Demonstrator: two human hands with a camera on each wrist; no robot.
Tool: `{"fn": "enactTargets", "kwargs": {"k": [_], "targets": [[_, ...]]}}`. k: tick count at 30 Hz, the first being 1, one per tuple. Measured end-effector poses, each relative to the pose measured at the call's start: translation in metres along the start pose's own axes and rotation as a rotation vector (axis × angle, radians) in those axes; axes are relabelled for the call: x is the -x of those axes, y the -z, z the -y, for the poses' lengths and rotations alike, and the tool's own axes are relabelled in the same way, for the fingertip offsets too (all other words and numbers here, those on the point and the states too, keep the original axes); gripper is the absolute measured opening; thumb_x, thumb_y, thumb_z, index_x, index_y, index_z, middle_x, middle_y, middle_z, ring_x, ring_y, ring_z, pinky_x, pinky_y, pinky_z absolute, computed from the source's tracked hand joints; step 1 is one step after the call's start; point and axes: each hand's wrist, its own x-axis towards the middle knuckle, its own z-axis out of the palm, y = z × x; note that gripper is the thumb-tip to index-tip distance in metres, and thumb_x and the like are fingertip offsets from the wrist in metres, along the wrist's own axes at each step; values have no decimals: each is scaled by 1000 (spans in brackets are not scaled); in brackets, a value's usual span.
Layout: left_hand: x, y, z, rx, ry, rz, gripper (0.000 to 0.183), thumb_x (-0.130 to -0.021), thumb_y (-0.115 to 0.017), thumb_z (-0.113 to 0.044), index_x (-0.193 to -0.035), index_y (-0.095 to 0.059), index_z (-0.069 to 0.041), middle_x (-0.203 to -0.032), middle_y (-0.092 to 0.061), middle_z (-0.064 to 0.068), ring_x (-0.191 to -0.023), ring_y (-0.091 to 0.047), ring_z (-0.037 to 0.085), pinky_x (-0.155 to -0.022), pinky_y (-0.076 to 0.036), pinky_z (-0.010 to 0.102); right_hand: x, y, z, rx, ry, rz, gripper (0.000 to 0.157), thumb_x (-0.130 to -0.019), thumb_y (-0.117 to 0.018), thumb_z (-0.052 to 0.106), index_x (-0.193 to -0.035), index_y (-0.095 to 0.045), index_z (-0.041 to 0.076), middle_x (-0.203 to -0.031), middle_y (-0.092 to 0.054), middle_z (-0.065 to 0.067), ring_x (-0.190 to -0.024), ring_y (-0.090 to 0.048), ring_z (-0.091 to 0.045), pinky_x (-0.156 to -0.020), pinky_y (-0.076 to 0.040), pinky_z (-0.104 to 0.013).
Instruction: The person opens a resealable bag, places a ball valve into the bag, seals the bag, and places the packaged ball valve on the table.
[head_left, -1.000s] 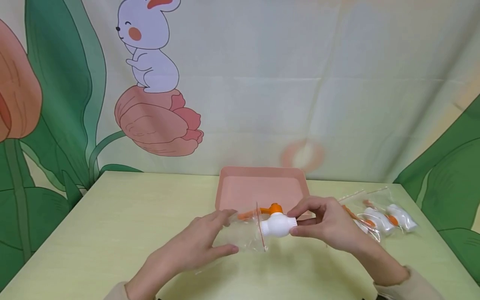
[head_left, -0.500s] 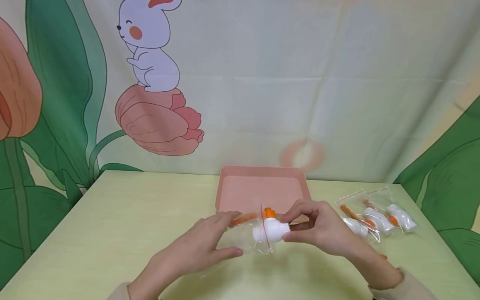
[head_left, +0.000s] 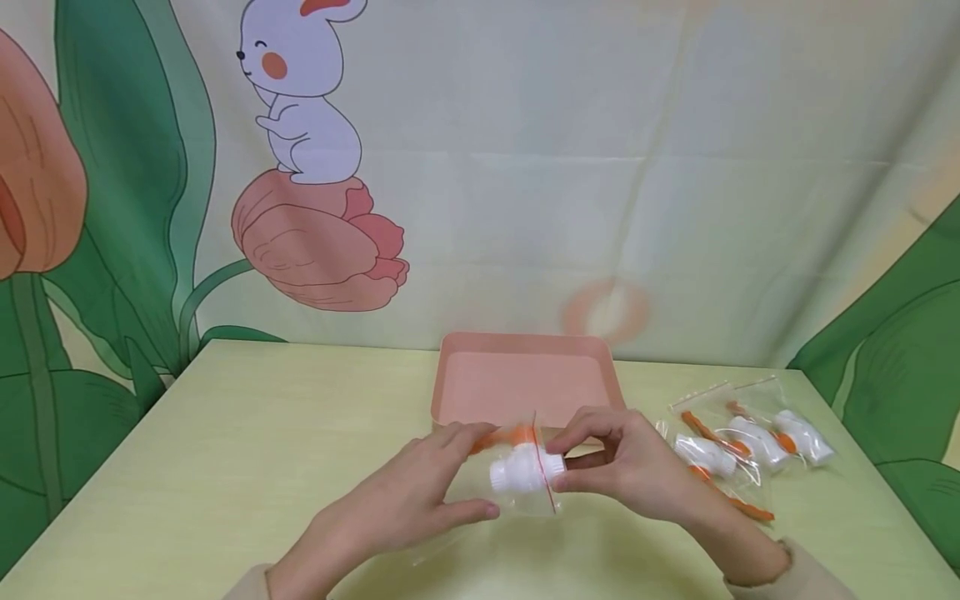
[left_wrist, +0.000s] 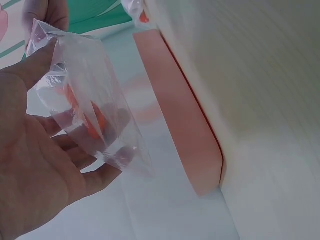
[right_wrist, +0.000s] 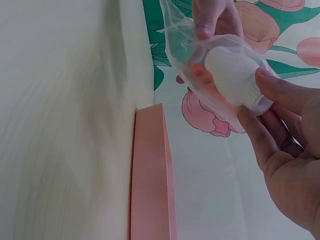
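A white plastic ball valve [head_left: 517, 470] with an orange lever handle [head_left: 489, 439] lies mostly inside a clear zip bag [head_left: 517, 503] in the head view. My right hand [head_left: 630, 462] pinches the ribbed end of the valve between thumb and fingers, at the bag's red-lined mouth. From the left, my left hand [head_left: 408, 492] holds the bag, thumb in front and fingers behind, as the left wrist view of the bag [left_wrist: 85, 70] shows. Through the film in the right wrist view, the valve's white body [right_wrist: 232, 75] shows, with its handle [right_wrist: 204, 77] blurred.
Behind the hands a shallow pink tray [head_left: 525, 343] stands at the table's back edge. Several bagged white-and-orange valves [head_left: 757, 442] lie to the right, near my right wrist. A printed curtain [head_left: 525, 167] hangs behind the pale table [head_left: 262, 417].
The valve has slid leftward and deeper into the bag, pushed by my right hand. The bag's mouth has come rightward over the valve's body. My left hand has shifted slightly right.
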Motion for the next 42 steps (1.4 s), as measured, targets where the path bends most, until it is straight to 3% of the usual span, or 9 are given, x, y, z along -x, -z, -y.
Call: {"fn": "enactTargets", "kwargs": {"k": [7, 14, 22, 28, 35, 40, 42], "targets": [[-1, -2, -5, -5, -9, -4, 76, -91, -76, -50, -153, -41, -21, -143, -52, -8, -126, -53, 11, -105, -45, 45, -2, -7, -3, -15, 39, 14, 25, -78, -84, -10, -100, -72, -6, -102, -62, -23, -98, -72, -29, -84, -59, -44], [-4, -5, -7, 8, -28, -12, 78, -92, -72, -56, -152, -40, -20, -140, -52, -7, -123, -56, 11, -103, -49, 38, -3, -12, -4, 22, 101, 27, 23, -79, -84, -8, -98, -73, -2, -101, -64, -20, -94, -71, -25, -79, -61, -43], [-9, -9, -10, 59, -59, -26, 75, -92, -75, -52, -149, -43, -17, -125, -54, -10, -104, -56, 7, -90, -52, 29, -2, -17, -1, 140, 83, 11, 22, -79, -89, 5, -97, -77, 9, -96, -64, -11, -89, -66, -20, -65, -62, -37], [-12, -12, -14, 117, -40, -33, 67, -91, -77, -37, -145, -44, -14, -114, -54, -9, -90, -56, 8, -77, -52, 23, -2, -19, 0, 121, 87, 29, 22, -84, -85, 5, -103, -76, 9, -108, -67, -11, -95, -68, -23, -70, -62, -40], [-13, -14, -16, 130, -9, -82, 63, -87, -77, -31, -137, -46, -6, -108, -54, -7, -80, -58, 7, -70, -53, 22, -1, -13, -2, 107, 189, 101, 22, -99, -64, -3, -118, -71, 6, -119, -66, -12, -101, -61, -19, -73, -58, -27], [-12, -15, -14, 135, 10, -103, 65, -86, -77, -30, -136, -45, -5, -106, -54, -7, -79, -58, 8, -69, -53, 22, 2, -13, -2, 119, 234, 121, 34, -106, -42, -6, -128, -67, 3, -134, -61, -14, -127, -54, -25, -100, -49, -31], [-13, -16, -13, 139, 17, -110, 65, -86, -77, -30, -137, -44, -5, -103, -54, -7, -79, -58, 8, -69, -53, 23, 2, -15, -2, 127, 269, 119, 34, -106, -42, -7, -128, -66, 2, -134, -59, -15, -129, -52, -27, -105, -48, -34]]}}
